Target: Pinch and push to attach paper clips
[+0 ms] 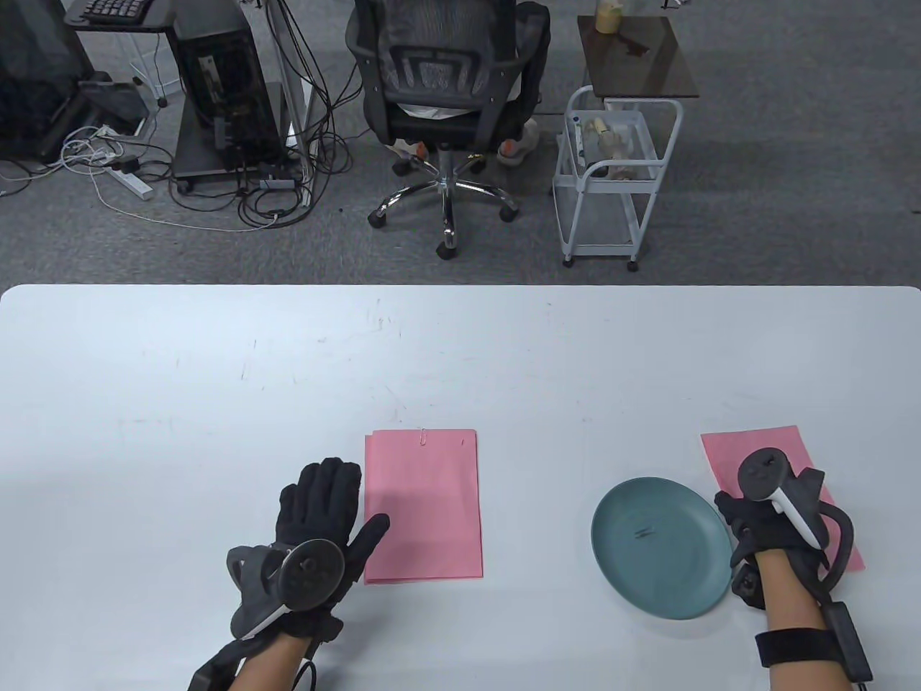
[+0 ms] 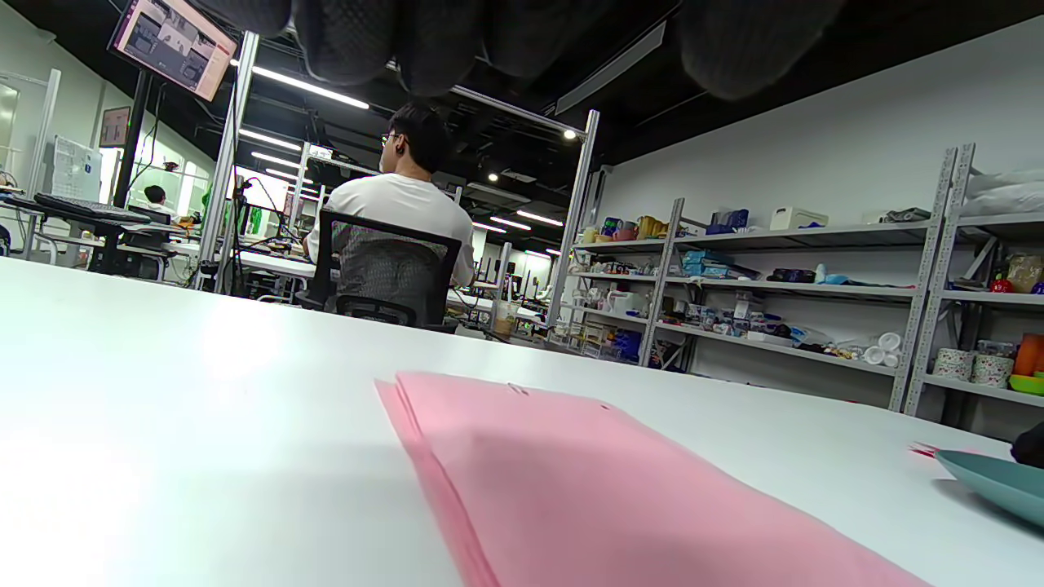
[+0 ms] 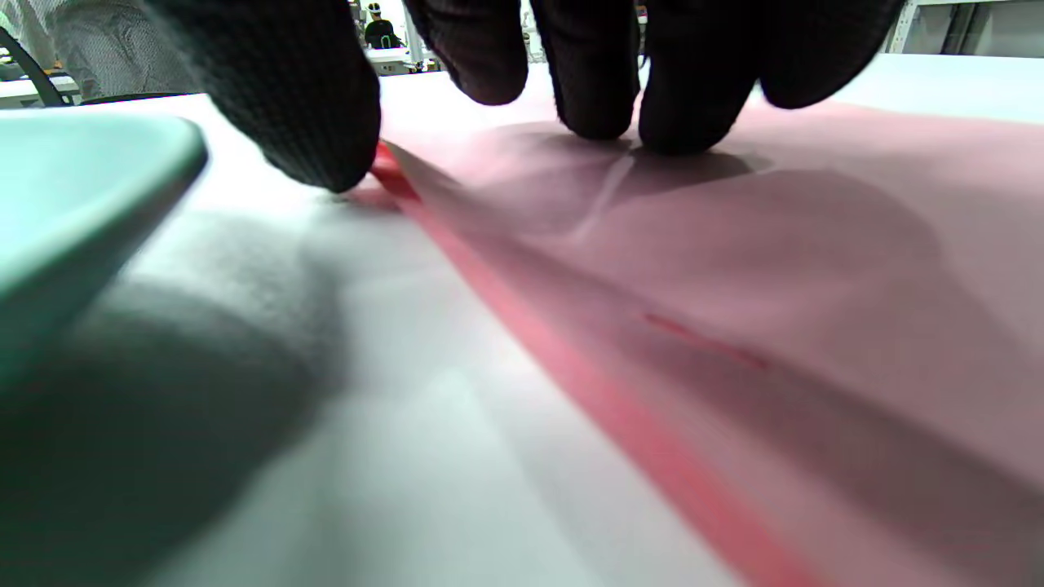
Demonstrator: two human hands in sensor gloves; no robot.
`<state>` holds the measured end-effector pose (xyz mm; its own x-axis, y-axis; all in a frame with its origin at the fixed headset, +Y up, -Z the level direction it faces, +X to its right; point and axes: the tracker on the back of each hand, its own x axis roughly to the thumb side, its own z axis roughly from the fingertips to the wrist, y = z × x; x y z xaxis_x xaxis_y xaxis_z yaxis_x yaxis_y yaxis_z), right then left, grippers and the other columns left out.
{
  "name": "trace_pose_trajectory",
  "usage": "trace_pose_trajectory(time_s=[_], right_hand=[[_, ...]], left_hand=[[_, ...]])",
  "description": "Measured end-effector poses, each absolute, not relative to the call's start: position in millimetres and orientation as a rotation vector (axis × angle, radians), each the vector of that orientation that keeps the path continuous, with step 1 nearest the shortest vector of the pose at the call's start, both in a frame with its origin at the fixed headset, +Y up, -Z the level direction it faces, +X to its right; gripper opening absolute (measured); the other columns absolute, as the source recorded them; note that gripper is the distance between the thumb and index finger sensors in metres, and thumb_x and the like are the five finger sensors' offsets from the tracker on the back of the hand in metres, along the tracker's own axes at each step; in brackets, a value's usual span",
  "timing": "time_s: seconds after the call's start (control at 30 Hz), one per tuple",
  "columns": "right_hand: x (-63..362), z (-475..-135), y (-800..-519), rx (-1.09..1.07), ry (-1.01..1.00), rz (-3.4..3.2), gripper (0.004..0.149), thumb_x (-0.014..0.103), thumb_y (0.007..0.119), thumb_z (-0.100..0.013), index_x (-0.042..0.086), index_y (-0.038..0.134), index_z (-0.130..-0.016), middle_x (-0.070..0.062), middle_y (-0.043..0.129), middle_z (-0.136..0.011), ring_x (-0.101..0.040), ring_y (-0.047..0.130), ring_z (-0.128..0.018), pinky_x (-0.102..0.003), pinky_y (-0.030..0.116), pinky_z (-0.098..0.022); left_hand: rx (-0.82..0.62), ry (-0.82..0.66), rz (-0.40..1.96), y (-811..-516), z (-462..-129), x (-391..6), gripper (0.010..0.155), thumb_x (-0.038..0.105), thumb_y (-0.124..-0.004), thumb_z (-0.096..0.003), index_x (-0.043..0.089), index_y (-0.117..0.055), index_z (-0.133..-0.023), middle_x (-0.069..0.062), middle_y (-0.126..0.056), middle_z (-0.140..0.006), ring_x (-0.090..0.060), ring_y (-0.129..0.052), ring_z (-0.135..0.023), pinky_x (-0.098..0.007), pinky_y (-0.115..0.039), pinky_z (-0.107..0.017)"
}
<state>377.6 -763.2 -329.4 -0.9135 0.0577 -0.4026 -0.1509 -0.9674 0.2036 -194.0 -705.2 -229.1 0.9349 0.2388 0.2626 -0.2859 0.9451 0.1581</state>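
The right hand (image 1: 755, 515) pinches the edge of the right paper (image 1: 755, 446), clips (image 1: 644, 533) just left in the plate (image 1: 619, 568); left hand (image 1: 324, 511) lies flat, fingers straight.

On the worktop (image 1: 216, 360) there are two pink paper stacks, one in the middle (image 1: 424, 511) and one at the right (image 1: 755, 450). There is one teal plate (image 1: 658, 576). One paper clip (image 1: 424, 436) sits on the far edge of the middle stack, and small dark clips (image 1: 644, 533) lie in the plate; their number I cannot tell. Two gloved hands are there, left (image 1: 324, 507) and right (image 1: 748, 518).
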Motion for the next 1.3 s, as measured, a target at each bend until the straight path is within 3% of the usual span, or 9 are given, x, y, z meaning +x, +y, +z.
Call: trace_pose_trajectory(time_s=[0.33,0.6,0.77,1.07,1.2,1.3], right_hand=[[375.4,-330.4,-761.2,-0.571,0.311,2.967,0.053,0.037,0.069,-0.062,0.011,0.064,-0.109,-0.027,0.070,-0.107,-0.051,0.077,-0.088,-0.065,0.064,-0.064],[369.4,-333.9,-763.0,-0.539,0.401,2.989,0.058,0.035,0.082,-0.059,0.010,0.064,-0.108,-0.030,0.066,-0.107,-0.054,0.074,-0.089,-0.066,0.066,-0.063],[367.3,-335.0,-765.6,-0.546,0.401,3.015,0.049,0.027,0.074,-0.061,0.010,0.066,-0.107,-0.031,0.066,-0.107,-0.054,0.073,-0.089,-0.064,0.068,-0.063],[366.9,-332.9,-764.7,-0.600,0.326,3.049,0.037,0.023,0.076,-0.061,0.012,0.079,-0.096,-0.025,0.070,-0.106,-0.047,0.077,-0.091,-0.064,0.065,-0.064],[367.0,-333.9,-762.5,-0.639,0.288,3.038,0.036,0.022,0.080,-0.059,0.013,0.084,-0.093,-0.018,0.085,-0.088,-0.034,0.088,-0.073,-0.057,0.072,-0.061],[368.0,-334.0,-760.8,-0.644,0.262,3.048,0.035,0.022,0.083,-0.057,0.014,0.087,-0.090,-0.016,0.090,-0.082,-0.031,0.093,-0.067,-0.053,0.077,-0.057]], left_hand=[[0.195,-0.250,0.294,-706.5,-229.6,-194.0,0.076,0.057,-0.067,-0.0626,0.011,-0.046,-0.119,-0.023,-0.053,-0.120,-0.050,-0.052,-0.108,-0.066,-0.046,-0.075],[0.184,-0.249,0.304,-706.7,-229.4,-194.0,0.076,0.057,-0.067,-0.0627,0.010,-0.046,-0.119,-0.024,-0.054,-0.119,-0.051,-0.053,-0.108,-0.065,-0.047,-0.075],[0.175,-0.249,0.310,-707.3,-229.5,-193.9,0.075,0.056,-0.067,-0.0628,0.010,-0.047,-0.119,-0.024,-0.055,-0.119,-0.051,-0.053,-0.107,-0.065,-0.048,-0.075],[0.165,-0.252,0.313,-707.6,-230.1,-193.8,0.075,0.057,-0.067,-0.0628,0.010,-0.047,-0.119,-0.024,-0.055,-0.119,-0.051,-0.054,-0.107,-0.065,-0.048,-0.075],[0.158,-0.249,0.315,-707.7,-230.4,-194.3,0.075,0.057,-0.067,-0.0629,0.011,-0.047,-0.119,-0.024,-0.055,-0.119,-0.051,-0.053,-0.107,-0.065,-0.048,-0.075],[0.151,-0.250,0.318,-708.0,-230.8,-194.0,0.075,0.057,-0.067,-0.0628,0.010,-0.047,-0.119,-0.025,-0.055,-0.119,-0.051,-0.053,-0.107,-0.065,-0.048,-0.075]])
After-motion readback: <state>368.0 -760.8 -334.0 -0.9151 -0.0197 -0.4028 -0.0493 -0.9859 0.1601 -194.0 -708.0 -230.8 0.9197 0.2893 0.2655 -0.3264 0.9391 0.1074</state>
